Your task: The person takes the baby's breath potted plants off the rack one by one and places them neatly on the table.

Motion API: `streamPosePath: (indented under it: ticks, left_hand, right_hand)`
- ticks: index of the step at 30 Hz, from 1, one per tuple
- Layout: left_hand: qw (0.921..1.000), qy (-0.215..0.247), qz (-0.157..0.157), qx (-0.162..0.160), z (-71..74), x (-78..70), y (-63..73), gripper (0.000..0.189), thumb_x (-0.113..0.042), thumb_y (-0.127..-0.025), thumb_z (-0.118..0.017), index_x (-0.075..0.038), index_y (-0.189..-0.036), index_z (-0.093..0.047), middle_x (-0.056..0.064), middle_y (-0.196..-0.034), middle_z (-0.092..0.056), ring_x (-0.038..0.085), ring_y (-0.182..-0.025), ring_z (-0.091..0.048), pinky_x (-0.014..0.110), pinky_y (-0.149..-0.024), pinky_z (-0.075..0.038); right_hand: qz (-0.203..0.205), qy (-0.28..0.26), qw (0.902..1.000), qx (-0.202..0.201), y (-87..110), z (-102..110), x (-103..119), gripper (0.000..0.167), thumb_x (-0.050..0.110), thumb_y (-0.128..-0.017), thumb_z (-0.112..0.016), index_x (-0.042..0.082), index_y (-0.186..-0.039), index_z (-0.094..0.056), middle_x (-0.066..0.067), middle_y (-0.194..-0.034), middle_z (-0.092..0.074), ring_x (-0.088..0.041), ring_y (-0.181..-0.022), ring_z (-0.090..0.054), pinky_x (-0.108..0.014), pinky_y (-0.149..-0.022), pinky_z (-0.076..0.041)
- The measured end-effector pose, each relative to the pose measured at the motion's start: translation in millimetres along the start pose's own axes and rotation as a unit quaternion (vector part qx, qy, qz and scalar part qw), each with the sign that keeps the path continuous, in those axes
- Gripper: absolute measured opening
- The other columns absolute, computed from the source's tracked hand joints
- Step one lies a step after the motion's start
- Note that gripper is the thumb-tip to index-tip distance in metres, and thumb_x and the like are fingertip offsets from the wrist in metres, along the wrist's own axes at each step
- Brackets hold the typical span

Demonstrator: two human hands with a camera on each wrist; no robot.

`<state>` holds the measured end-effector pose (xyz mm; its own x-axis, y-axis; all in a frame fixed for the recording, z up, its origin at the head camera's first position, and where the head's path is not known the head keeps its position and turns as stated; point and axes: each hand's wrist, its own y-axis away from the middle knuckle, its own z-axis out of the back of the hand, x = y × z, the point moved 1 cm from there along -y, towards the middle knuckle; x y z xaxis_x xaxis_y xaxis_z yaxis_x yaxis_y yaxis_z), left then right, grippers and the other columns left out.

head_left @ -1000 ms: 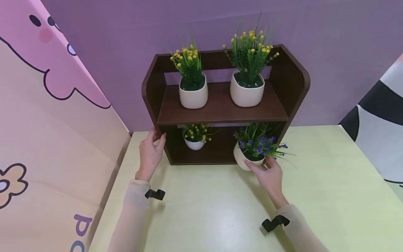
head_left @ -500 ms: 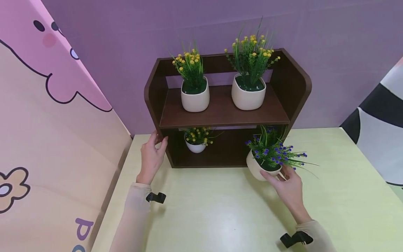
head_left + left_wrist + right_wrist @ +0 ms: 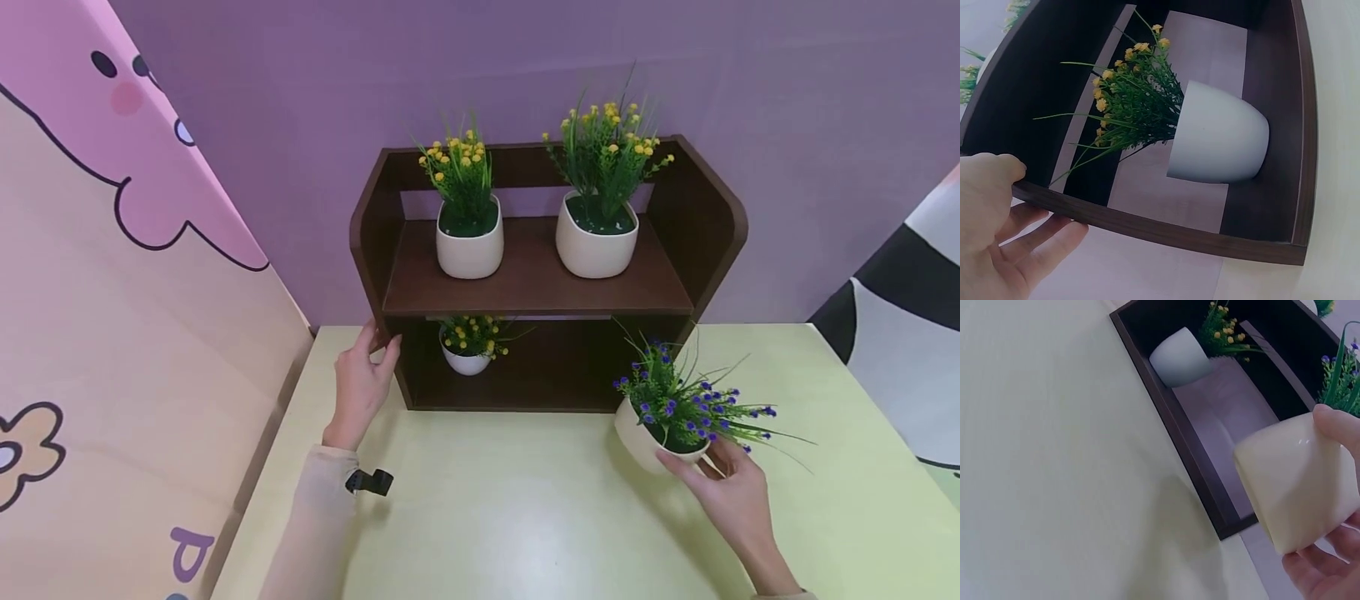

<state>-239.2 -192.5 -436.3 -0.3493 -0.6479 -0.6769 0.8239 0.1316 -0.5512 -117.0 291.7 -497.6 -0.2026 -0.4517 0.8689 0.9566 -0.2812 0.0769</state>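
Note:
My right hand [image 3: 731, 492] grips a white pot of purple flowers [image 3: 648, 437] by its rim and side, tilted, in front of the shelf's lower right corner. In the right wrist view the thumb lies on the pot's wall [image 3: 1297, 481], with fingers beneath. My left hand [image 3: 362, 383] holds the left side panel of the dark brown shelf [image 3: 536, 287]. In the left wrist view the thumb is on the panel's inner side and fingers are outside it. On the lower level, at left, stands a small white pot with yellow flowers [image 3: 1219, 134].
Two white pots with yellow flowers, a left one [image 3: 470, 254] and a right one [image 3: 596, 250], stand on the upper level. The shelf stands on a pale table [image 3: 510, 508] against a purple backdrop [image 3: 540, 67]. A printed panel [image 3: 150, 333] borders the left.
The right hand has carried the pot of purple flowers out of the lower right compartment, rightward and toward me. The left hand keeps its place on the side panel.

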Motion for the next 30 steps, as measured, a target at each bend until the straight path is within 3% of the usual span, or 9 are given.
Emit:
streamPosePath:
  ticks: [2,4,6,9,12,15,22,27,30]
  left_hand:
    - [1.0000,-0.003,0.003,0.002,-0.7,-1.1,2.2,0.028,-0.018,-0.103,-0.069,-0.006,-0.128,-0.067,0.024,-0.114,-0.079,0.043,-0.095,-0.080,0.062,-0.085,-0.060]
    - [1.0000,-0.005,0.004,0.002,-1.2,-1.9,3.3,0.027,-0.019,-0.103,-0.068,-0.005,-0.127,-0.067,0.024,-0.115,-0.079,0.043,-0.094,-0.080,0.062,-0.084,-0.061]
    - [1.0000,-0.005,0.004,0.003,-1.5,-2.3,3.4,0.027,-0.019,-0.104,-0.068,-0.005,-0.127,-0.067,0.025,-0.115,-0.079,0.043,-0.091,-0.080,0.061,-0.083,-0.061]
    - [1.0000,-0.004,-0.004,0.006,-0.7,-3.4,2.1,0.027,-0.018,-0.104,-0.068,-0.004,-0.127,-0.067,0.026,-0.116,-0.078,0.044,-0.091,-0.080,0.060,-0.078,-0.063]
    - [0.9999,-0.005,-0.013,0.008,0.9,-4.0,0.4,0.028,-0.017,-0.103,-0.069,-0.004,-0.128,-0.067,0.027,-0.116,-0.078,0.045,-0.091,-0.080,0.059,-0.072,-0.063]
    - [0.9999,-0.006,-0.013,0.004,2.0,-4.1,-1.1,0.027,-0.016,-0.103,-0.069,-0.003,-0.126,-0.067,0.028,-0.115,-0.078,0.046,-0.091,-0.080,0.060,-0.072,-0.063]
    - [1.0000,-0.001,0.006,0.005,1.5,-2.7,2.3,0.025,-0.017,-0.102,-0.070,-0.005,-0.124,-0.068,0.026,-0.113,-0.078,0.044,-0.089,-0.080,0.061,-0.076,-0.063]
    - [0.9999,-0.003,-0.010,-0.009,-1.2,1.1,3.0,0.021,-0.016,-0.102,-0.070,-0.004,-0.119,-0.069,0.027,-0.109,-0.079,0.045,-0.089,-0.080,0.062,-0.080,-0.062]
    - [0.9997,0.000,-0.019,-0.014,-2.5,2.4,1.8,0.019,-0.015,-0.102,-0.070,-0.004,-0.117,-0.069,0.027,-0.107,-0.079,0.045,-0.095,-0.079,0.064,-0.084,-0.061]
  right_hand:
    - [0.002,0.000,0.9999,-0.012,3.5,4.7,-5.6,0.088,0.035,-0.091,-0.087,0.003,-0.161,-0.044,-0.024,-0.160,-0.049,-0.007,-0.131,-0.064,-0.001,-0.086,-0.048]
    - [0.010,-0.003,0.9996,-0.026,5.5,10.2,-10.5,0.083,0.032,-0.090,-0.087,0.003,-0.158,-0.048,-0.023,-0.158,-0.052,0.014,-0.117,-0.060,-0.002,-0.086,-0.049]
    - [0.018,-0.011,0.9988,-0.044,6.9,16.2,-14.9,0.078,0.028,-0.090,-0.088,0.003,-0.154,-0.052,-0.020,-0.155,-0.055,0.026,-0.105,-0.054,-0.002,-0.087,-0.050]
    - [0.015,-0.029,0.9975,-0.063,9.6,23.7,-21.2,0.072,0.023,-0.090,-0.088,0.007,-0.152,-0.054,-0.004,-0.150,-0.062,0.027,-0.102,-0.055,-0.002,-0.086,-0.050]
    - [0.012,-0.057,0.9956,-0.074,11.4,27.3,-26.5,0.066,0.019,-0.090,-0.087,0.013,-0.148,-0.057,0.022,-0.134,-0.067,0.026,-0.103,-0.058,-0.003,-0.086,-0.050]
    - [0.016,-0.094,0.9915,-0.088,9.7,29.8,-28.7,0.059,0.012,-0.088,-0.088,0.019,-0.140,-0.062,0.035,-0.117,-0.066,0.023,-0.104,-0.062,-0.004,-0.087,-0.051]
    - [0.025,-0.168,0.9791,-0.112,2.2,50.7,-37.6,0.067,0.000,-0.085,-0.087,0.023,-0.143,-0.063,0.032,-0.124,-0.070,0.020,-0.105,-0.065,-0.003,-0.085,-0.052]
    - [0.026,-0.213,0.9690,-0.123,-7.1,70.7,-47.9,0.073,-0.004,-0.084,-0.086,0.018,-0.149,-0.060,0.030,-0.122,-0.072,0.019,-0.104,-0.067,-0.004,-0.083,-0.053]
    - [0.023,-0.194,0.9717,-0.132,-15.2,85.2,-55.4,0.075,-0.001,-0.086,-0.086,0.017,-0.152,-0.057,0.030,-0.122,-0.071,0.021,-0.103,-0.065,-0.003,-0.083,-0.051]
